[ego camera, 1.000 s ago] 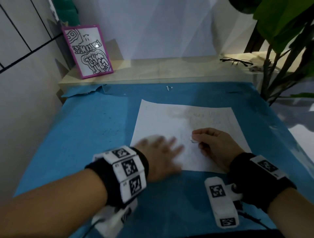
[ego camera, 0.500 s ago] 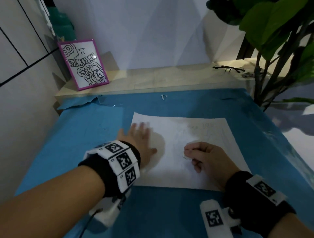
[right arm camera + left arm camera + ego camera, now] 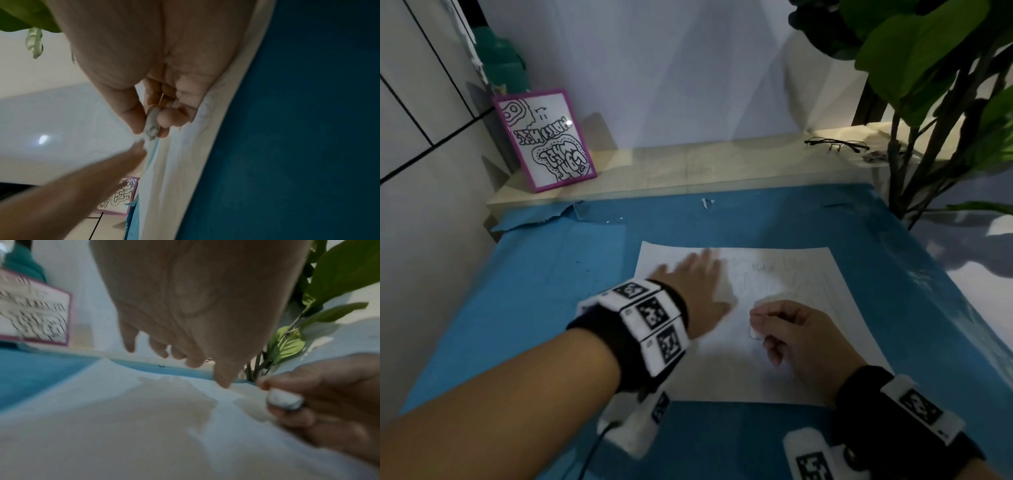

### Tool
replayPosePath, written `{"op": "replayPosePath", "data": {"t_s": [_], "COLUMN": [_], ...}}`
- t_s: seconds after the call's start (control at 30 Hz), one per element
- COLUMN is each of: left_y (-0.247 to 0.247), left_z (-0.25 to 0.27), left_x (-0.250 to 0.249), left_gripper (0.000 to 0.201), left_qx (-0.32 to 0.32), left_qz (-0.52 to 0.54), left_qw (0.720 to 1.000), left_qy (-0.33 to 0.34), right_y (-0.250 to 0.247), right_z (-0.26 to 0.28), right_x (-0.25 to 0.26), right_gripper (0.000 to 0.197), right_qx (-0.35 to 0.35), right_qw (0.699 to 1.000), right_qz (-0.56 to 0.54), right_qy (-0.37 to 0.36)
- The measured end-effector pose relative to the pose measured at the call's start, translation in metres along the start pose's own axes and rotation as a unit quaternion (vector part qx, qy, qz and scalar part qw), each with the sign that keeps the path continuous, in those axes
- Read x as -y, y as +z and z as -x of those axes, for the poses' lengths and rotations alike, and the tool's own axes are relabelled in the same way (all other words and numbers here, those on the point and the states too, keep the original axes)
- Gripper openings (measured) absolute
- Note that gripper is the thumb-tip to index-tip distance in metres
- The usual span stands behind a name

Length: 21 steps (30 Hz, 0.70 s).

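A white sheet of paper with faint pencil marks lies on the blue table cover. My left hand is spread flat over the sheet's far left part, fingers straight, blurred with motion; the left wrist view shows it just above the paper. My right hand rests on the middle of the sheet and pinches a small white eraser between thumb and fingers. The eraser shows grey smudges on its end, also seen in the right wrist view as a worn eraser.
A pink-framed drawing leans on the wall at the back left of a pale ledge. Glasses lie on the ledge at the right. A large green plant stands right of the table. The cover is torn at the back left.
My left hand has slid from the sheet's near left part up toward its far left corner. The right hand with the eraser stays on the middle of the sheet, shifted slightly.
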<state>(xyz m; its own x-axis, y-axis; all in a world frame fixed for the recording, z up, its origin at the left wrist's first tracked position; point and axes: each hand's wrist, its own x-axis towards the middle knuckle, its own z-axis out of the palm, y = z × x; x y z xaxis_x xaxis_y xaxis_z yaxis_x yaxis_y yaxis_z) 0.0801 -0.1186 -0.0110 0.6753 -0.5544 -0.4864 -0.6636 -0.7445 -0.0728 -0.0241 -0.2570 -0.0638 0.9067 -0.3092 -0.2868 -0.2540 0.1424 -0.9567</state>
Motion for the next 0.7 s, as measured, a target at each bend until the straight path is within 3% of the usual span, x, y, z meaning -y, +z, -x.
{"op": "replayPosePath", "data": {"t_s": [0.07, 0.23, 0.43, 0.57, 0.63, 0.7], "left_y": [-0.01, 0.006, 0.017, 0.02, 0.021, 0.022], "left_z": [-0.007, -0.033, -0.038, -0.043, -0.043, -0.045], "left_x": [-0.019, 0.003, 0.01, 0.013, 0.014, 0.016], "left_gripper": [0.078, 0.105, 0.109, 0.115, 0.116, 0.115], "left_qx": [0.028, 0.037, 0.037, 0.038, 0.032, 0.026], "left_qz": [-0.014, 0.026, 0.089, 0.111, 0.115, 0.116], "left_qw": [0.995, 0.999, 0.995, 0.993, 0.993, 0.993], "left_qy": [0.092, -0.024, -0.027, -0.02, -0.013, -0.004], "right_y": [0.0, -0.002, 0.005, 0.024, 0.026, 0.023], "right_z": [0.006, 0.008, -0.066, -0.102, -0.112, -0.122], "right_x": [0.001, 0.017, 0.063, 0.064, 0.06, 0.063], "right_gripper": [0.006, 0.004, 0.009, 0.017, 0.013, 0.004], "right_qx": [0.011, 0.049, -0.012, 0.014, 0.033, -0.001], "right_qw": [1.0, 0.99, 0.956, 0.931, 0.914, 0.888], "right_qz": [0.018, 0.129, 0.288, 0.363, 0.405, 0.459], "right_qy": [-0.002, 0.019, -0.057, -0.026, -0.015, -0.038]}}
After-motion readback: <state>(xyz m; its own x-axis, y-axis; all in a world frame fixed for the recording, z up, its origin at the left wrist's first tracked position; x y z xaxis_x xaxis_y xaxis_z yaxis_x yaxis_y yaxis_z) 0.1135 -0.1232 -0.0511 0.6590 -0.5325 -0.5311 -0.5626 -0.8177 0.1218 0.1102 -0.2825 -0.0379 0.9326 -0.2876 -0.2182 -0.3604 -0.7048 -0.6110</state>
